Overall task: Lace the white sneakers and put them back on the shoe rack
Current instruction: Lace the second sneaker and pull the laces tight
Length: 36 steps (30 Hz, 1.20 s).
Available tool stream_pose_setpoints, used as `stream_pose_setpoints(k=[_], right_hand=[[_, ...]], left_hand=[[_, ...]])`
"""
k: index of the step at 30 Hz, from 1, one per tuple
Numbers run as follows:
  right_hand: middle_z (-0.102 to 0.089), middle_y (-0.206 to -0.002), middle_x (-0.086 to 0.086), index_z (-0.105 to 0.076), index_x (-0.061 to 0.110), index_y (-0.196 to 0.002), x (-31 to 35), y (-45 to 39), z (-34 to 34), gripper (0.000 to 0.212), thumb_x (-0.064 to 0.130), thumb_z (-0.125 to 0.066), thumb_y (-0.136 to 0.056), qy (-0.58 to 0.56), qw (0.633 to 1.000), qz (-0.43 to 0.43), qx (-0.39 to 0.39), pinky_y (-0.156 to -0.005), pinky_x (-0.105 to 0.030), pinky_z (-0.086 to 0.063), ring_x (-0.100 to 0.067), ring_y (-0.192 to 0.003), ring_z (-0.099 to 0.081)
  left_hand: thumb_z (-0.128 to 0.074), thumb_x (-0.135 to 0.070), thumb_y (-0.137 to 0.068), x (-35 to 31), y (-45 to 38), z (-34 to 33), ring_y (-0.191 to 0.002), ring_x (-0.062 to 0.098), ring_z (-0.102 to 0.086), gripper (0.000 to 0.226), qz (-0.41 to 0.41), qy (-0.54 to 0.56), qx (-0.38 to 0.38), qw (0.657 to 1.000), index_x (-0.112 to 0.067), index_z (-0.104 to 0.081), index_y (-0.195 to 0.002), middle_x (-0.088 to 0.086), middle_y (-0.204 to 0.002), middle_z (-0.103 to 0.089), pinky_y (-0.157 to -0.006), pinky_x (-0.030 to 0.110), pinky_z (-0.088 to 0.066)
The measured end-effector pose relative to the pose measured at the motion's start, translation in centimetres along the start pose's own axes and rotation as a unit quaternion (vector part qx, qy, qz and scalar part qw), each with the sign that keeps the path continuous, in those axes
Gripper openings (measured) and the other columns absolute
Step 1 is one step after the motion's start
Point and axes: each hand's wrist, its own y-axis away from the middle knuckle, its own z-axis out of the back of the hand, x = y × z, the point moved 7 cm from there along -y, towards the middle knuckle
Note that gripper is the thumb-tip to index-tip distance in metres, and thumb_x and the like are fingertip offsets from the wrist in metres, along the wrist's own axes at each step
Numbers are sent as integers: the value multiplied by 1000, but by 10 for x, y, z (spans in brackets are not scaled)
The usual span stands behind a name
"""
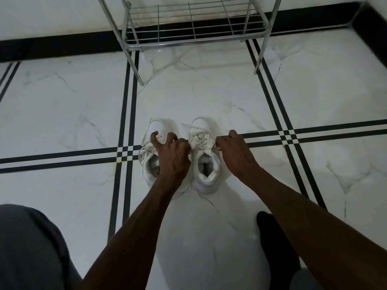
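A chrome wire shoe rack (pixel 188 28) stands at the far edge of the white marble-patterned tile floor (pixel 62 105), against a white wall with a black skirting band (pixel 52 46); its lowest shelf is bare, and open floor crossed by black double stripes lies between it and the shoes. A grey-clad knee (pixel 27 248) and a black-socked foot (pixel 272 237) show near the bottom. The two white leather sneakers sit side by side on the floor, toes toward the rack, heels toward the person. The right sneaker (pixel 206 164) has white laces (pixel 200 139) criss-crossed through its eyelets, loose ends trailing over the toe. The left sneaker (pixel 156 143) is partly hidden under the left hand (pixel 172 153), whose spread, curled fingers (pixel 155 138) press on its lace area. The right hand (pixel 235 149) rests at the right sneaker's outer side, fingers curled around the upper edge by the eyelets.
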Motion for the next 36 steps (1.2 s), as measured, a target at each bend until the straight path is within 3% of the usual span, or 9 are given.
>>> stream_pose_setpoints(k=[5,10,15,18,22,26,30,34,36], right_hand=[[-64,-66,-8,-59,9,-75,2,0,-2,19,-10,-58,-72,-10,1000,-28,-10,-64,-40,-47,-32,-71,-57],[-69,-86,-2,-62,14,-92,-5,1,-5,23,-4,-54,-80,-35,995,-68,58,-82,-41,-42,-27,-91,-60],[-67,-88,-2,-58,18,-90,-21,-5,-19,7,12,-57,-95,-197,956,-138,167,-77,-44,-51,-25,-86,-65],[-65,-81,1,-59,16,-88,-22,-6,-18,9,22,-59,-96,-263,937,-155,170,-73,-40,-50,-22,-77,-63],[-66,-74,-3,-63,10,-85,-23,-5,-12,6,10,-64,-91,-327,919,-158,152,-65,-36,-49,-24,-70,-62],[-69,-85,-12,-64,10,-79,-25,-7,-7,21,-10,-59,-81,-279,941,-145,126,-70,-39,-56,-29,-80,-68],[-53,-83,-2,-60,19,-74,-20,-7,-6,36,-16,-60,-72,-186,965,-148,109,-61,-28,-41,-22,-74,-60],[-59,-84,-9,-66,9,-79,-15,-1,-3,21,-11,-62,-76,-162,975,-139,67,-66,-39,-50,-28,-83,-62],[-62,-87,-8,-67,11,-81,-13,0,0,17,-5,-62,-79,-134,978,-145,61,-73,-38,-44,-29,-89,-61]], left_hand=[[-66,-4,-66,-1,5,-1,-103,20,-62,28,13,21,4,1000,-25,-80,-78,-10,-84,-76,-114,68,-18],[-57,-1,-74,-7,1,-5,-113,27,-56,29,9,25,33,999,-22,-75,-83,-5,-86,-73,-116,68,-9],[-60,-5,-84,-2,3,-22,-120,34,-55,20,1,60,33,998,-15,-70,-99,5,-103,-73,-113,67,-20],[-54,-7,-91,-1,4,-24,-120,33,-56,19,-5,84,29,996,-15,-67,-102,4,-103,-72,-115,65,-16],[-59,-3,-89,-1,3,-21,-129,32,-53,15,-14,97,14,995,-14,-66,-96,5,-103,-73,-115,64,-16],[-61,1,-81,-1,4,-19,-144,32,-41,17,-37,130,16,991,-13,-63,-91,2,-103,-75,-117,60,-9],[-58,5,-72,9,1,-23,-146,23,-38,34,2,197,32,980,-13,-70,-99,-3,-100,-74,-117,52,-6],[-60,2,-72,9,1,-23,-140,23,-44,32,8,193,25,981,-13,-71,-98,-2,-100,-73,-115,56,-10],[-59,0,-71,8,2,-22,-138,23,-46,35,13,188,20,982,-15,-71,-101,-3,-100,-72,-114,56,-11]])
